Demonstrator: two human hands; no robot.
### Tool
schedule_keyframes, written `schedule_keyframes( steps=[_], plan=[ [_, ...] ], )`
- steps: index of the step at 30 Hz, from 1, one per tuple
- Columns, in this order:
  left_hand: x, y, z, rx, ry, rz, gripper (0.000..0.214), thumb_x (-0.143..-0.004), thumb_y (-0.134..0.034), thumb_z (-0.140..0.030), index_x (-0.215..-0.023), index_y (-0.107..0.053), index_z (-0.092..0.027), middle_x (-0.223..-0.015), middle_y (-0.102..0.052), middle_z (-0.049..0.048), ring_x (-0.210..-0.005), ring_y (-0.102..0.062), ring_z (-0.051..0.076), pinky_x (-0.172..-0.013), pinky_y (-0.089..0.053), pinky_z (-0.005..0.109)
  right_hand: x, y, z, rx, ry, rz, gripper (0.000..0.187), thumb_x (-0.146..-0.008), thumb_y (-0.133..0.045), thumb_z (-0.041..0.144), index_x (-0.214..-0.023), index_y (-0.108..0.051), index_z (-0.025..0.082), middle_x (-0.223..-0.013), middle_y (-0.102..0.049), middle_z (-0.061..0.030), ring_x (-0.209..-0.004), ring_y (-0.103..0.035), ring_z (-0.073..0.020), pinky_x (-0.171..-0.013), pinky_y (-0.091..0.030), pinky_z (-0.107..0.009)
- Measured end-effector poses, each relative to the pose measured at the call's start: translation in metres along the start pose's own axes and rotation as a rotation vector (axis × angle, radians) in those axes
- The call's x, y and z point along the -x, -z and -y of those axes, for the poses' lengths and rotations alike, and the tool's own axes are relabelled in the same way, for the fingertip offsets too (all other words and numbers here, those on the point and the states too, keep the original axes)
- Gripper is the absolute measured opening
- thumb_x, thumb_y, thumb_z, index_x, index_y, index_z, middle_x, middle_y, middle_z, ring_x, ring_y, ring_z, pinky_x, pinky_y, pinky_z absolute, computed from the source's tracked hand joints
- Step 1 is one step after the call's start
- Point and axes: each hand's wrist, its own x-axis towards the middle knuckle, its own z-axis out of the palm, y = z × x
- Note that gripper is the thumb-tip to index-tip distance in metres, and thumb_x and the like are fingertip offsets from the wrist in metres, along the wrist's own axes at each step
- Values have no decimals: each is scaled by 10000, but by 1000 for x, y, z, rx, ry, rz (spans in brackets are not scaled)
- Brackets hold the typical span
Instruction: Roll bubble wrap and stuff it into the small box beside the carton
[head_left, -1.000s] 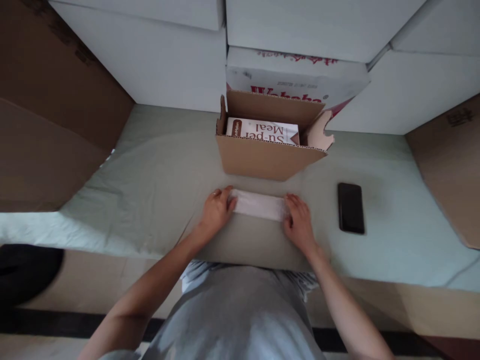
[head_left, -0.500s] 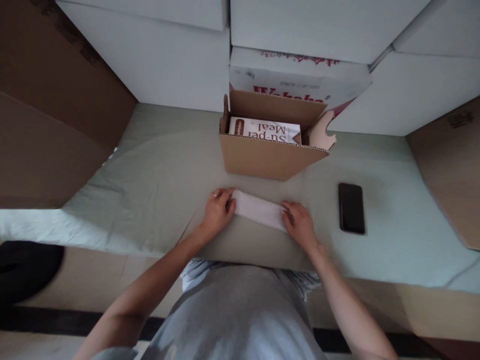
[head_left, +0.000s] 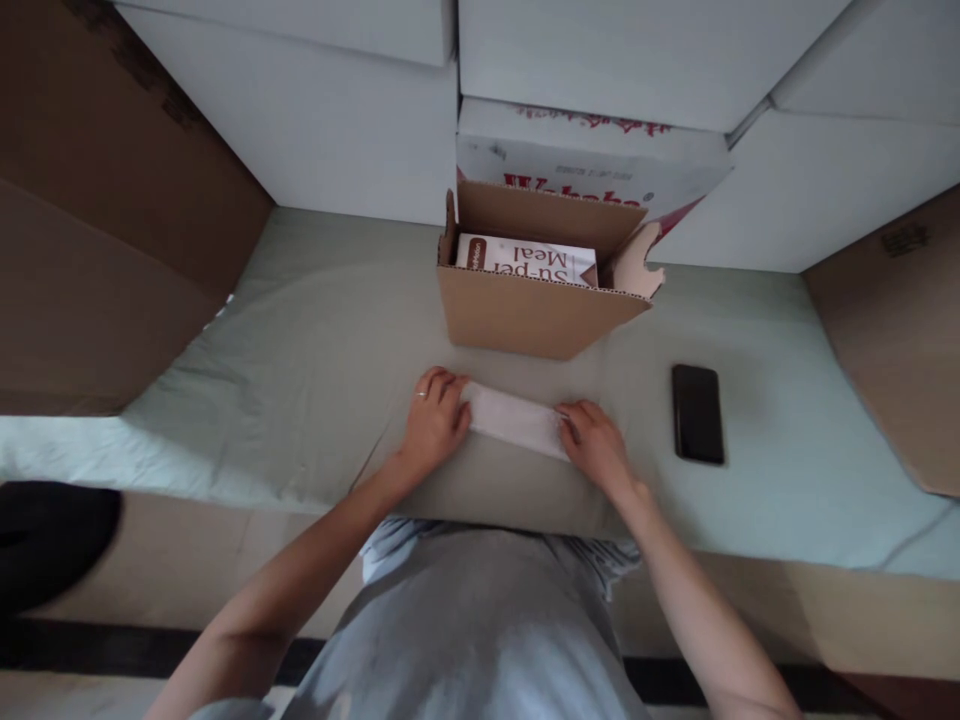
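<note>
A long, flat white strip (head_left: 516, 418), perhaps a folded cloth or a packet, lies slantwise on the pale green sheet in front of me. At its left end, my left hand (head_left: 436, 422) is closed, with thumb and fingers on the end. My right hand (head_left: 595, 445) pinches the right end, its fingers curled over the edge. Just beyond the strip stands an open brown cardboard box (head_left: 532, 312), and inside it a white carton (head_left: 525, 258) printed "Su-per Meal" shows upside down to me.
Right of my right hand lies a black phone (head_left: 697, 413). White boxes (head_left: 360, 120) are stacked along the back, one (head_left: 585, 160) with red lettering. Large brown cardboard boxes stand at the left (head_left: 97, 250) and right (head_left: 892, 340). The sheet's front edge is by my body.
The fingers of my left hand have shifted slightly over the strip's left end. My right hand sits slightly further left. The view has shifted a little; the strip stays about where it was.
</note>
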Motion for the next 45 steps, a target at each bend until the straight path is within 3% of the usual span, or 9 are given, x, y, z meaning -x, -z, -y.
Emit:
schedule_keyframes(
  steps=[4, 8, 13, 18, 22, 25, 29, 38, 45],
  plan=[
    [13, -1, -37, -8, -262, 210, 462, -908, -431, -274, -1353, -382, -162, -1403, -432, 132, -1342, -325, 280, -1075, -314, 482, -1, 1, 1, -10, -1, -43, 285, -848, -452, 196, -1091, -599, 194, -1032, -584, -130, -982, -560, -261, -824, -498, -426],
    [22, -13, -55, -55, -273, 389, 630, -893, -461, -436, -1417, -276, -140, -1503, -270, 154, -1404, -185, 318, -1111, -214, 518, 1, 6, 2, 10, -129, -10, 348, -840, -461, 227, -1172, -551, 174, -997, -612, -148, -858, -606, -272, -722, -508, -432],
    [21, -12, -49, -31, -344, 364, 568, -867, -510, -391, -1347, -386, -113, -1478, -318, 164, -1402, -189, 317, -1130, -176, 506, 13, 0, 3, -429, -251, 174, 372, -801, -474, 214, -1170, -519, 214, -648, -608, -6, -555, -573, -171, -524, -467, -300],
    [31, -10, -51, 8, -420, 326, 391, -892, -466, -220, -1272, -469, -129, -1304, -535, 143, -1228, -470, 257, -1081, -314, 428, 29, -9, 26, -799, -351, 175, 231, -831, -474, 293, -1029, -560, 210, -569, -551, 25, -462, -510, -136, -401, -409, -239],
    [37, -15, -40, 105, -404, 316, 355, -898, -442, -215, -1233, -500, -110, -1241, -572, 156, -1192, -497, 241, -1070, -345, 409, 45, -2, 40, -658, -129, 83, 366, -872, -482, 406, -1186, -524, 222, -986, -626, -90, -877, -620, -211, -705, -541, -352],
    [36, -15, -28, 219, -445, 299, 376, -894, -425, -246, -1239, -496, -113, -1216, -582, 161, -1201, -487, 242, -1068, -349, 424, 53, -2, 43, -466, 144, 75, 563, -801, -609, 379, -1316, -425, 245, -1396, -389, -133, -1289, -387, -297, -1001, -410, -499],
    [36, -10, -23, 279, -496, 301, 425, -858, -462, -268, -1251, -482, -106, -1221, -568, 166, -1222, -462, 258, -1086, -321, 439, 52, -14, 42, -418, 296, 27, 420, -828, -499, 137, -1220, -506, 289, -1278, -519, -80, -1244, -441, -246, -1000, -408, -509],
    [45, -1, -31, 416, -260, 280, 228, -865, -504, -336, -942, -591, -139, -1042, -626, 130, -1079, -543, 228, -997, -424, 408, 30, -15, 48, -420, 241, 42, 303, -857, -519, 216, -1151, -567, 275, -995, -668, -57, -955, -604, -214, -860, -495, -441],
    [38, -4, -35, 517, 18, 168, 430, -893, -457, -257, -1310, -394, -175, -1203, -577, 124, -1102, -547, 216, -932, -472, 397, 19, -31, 55, -433, 38, -38, 304, -882, -517, 332, -1172, -560, 250, -994, -665, -77, -908, -621, -210, -790, -533, -390]
  ],
)
